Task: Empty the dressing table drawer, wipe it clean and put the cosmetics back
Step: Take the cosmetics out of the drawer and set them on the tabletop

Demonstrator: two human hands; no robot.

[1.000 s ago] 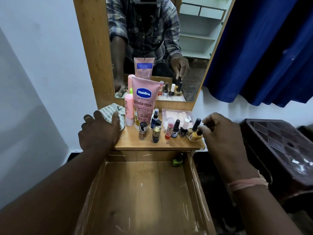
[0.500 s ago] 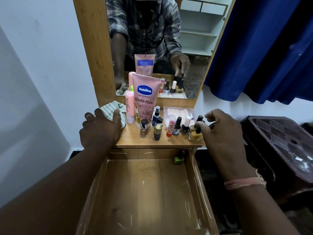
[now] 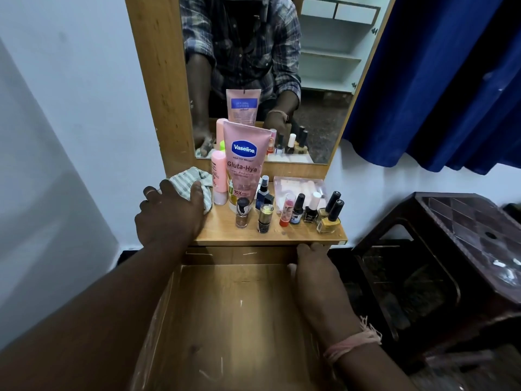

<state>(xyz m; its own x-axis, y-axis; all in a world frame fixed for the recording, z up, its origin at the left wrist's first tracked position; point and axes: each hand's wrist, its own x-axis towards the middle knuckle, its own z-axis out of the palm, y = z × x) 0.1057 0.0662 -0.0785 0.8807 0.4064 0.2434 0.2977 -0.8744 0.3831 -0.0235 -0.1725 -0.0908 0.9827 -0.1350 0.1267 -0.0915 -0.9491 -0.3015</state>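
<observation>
Up on the wooden desk (image 3: 270, 235), the left hand (image 3: 169, 213) lies over a striped cloth (image 3: 194, 179) beside the pink Vaseline tube (image 3: 244, 162), its fingers (image 3: 197, 191) curled on the soft fabric. Below the tube, the right hand (image 3: 315, 266) reaches into the far right corner of the open drawer (image 3: 234, 320); its fingers are hidden, so their grip cannot be told. Small glass nail polish bottles (image 3: 328, 217) stand right of the tube.
</observation>
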